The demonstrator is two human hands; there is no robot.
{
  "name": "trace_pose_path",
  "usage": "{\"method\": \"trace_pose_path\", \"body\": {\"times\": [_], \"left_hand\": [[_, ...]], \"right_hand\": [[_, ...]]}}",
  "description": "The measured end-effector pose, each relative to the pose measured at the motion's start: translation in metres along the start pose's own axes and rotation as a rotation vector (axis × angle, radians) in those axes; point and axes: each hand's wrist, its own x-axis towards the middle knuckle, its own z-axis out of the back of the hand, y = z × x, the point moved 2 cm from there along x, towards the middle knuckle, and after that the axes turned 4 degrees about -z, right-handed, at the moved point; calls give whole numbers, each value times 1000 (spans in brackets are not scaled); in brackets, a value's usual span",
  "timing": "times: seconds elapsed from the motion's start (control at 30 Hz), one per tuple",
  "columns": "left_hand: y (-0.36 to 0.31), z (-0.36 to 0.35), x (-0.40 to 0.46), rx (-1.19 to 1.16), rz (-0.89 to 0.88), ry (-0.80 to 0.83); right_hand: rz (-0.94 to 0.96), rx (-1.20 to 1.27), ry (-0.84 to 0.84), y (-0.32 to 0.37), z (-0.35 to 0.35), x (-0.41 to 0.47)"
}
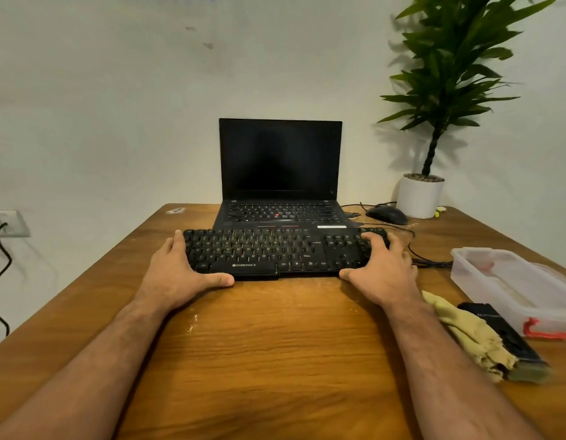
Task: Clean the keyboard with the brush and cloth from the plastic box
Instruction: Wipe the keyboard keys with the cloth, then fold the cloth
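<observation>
Head view shows my left hand [176,269] and right hand [383,265] gripping the keyboard [275,252] by its ends, thumbs along the front edge, with cloth [465,331], brush [510,341] and box [510,281] to my right.

We see a wooden table [275,344] set against a pale wall [116,90]. At its far edge stands an open black laptop [280,173], screen dark. To the laptop's right lies a black mouse [387,214] with its cable [411,246] trailing across the tabletop. Behind the mouse, in the far right corner, stands a green plant [450,74] in a white pot [419,196]. On the wall at left, we note a socket [8,222] with a black cord [0,274] hanging from it.
</observation>
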Motion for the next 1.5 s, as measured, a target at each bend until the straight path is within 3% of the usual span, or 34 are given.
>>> {"method": "trace_pose_path", "body": {"times": [0.13,0.27,0.33,0.43,0.57,0.67,0.8,0.87,1.0,1.13,1.23,1.4,1.5], "left_hand": [[-16,6,-20,58,-123,-158],[-57,3,-46,46,-324,-166],[-83,-6,-61,-24,-390,-122],[-127,-26,-86,-140,-416,33],[-184,-58,-107,-344,-358,261],[-209,-83,-112,-624,-186,358],[-224,-108,-112,-1009,28,613],[-229,-111,-113,-1082,13,693],[-231,-104,-115,-1187,-49,685],[-238,-87,-112,-1179,-105,633],[-246,-62,-106,-970,-271,581],[-255,-28,-100,-770,-381,486],[-254,-21,-102,-785,-339,564]], "right_hand": [[85,5,-109,12,13,-17],[177,-11,-236,17,40,-37],[120,-22,-165,9,61,-44],[-11,-232,33,-9,92,-58],[15,-475,186,-28,95,-75],[81,-343,140,-41,87,-72],[80,51,123,-52,92,-65],[84,188,142,-56,96,-63],[74,572,140,-62,104,-63],[158,871,246,-60,112,-70],[187,983,381,-62,115,-73],[223,847,502,-60,117,-82],[202,857,502,-58,113,-86]]}}
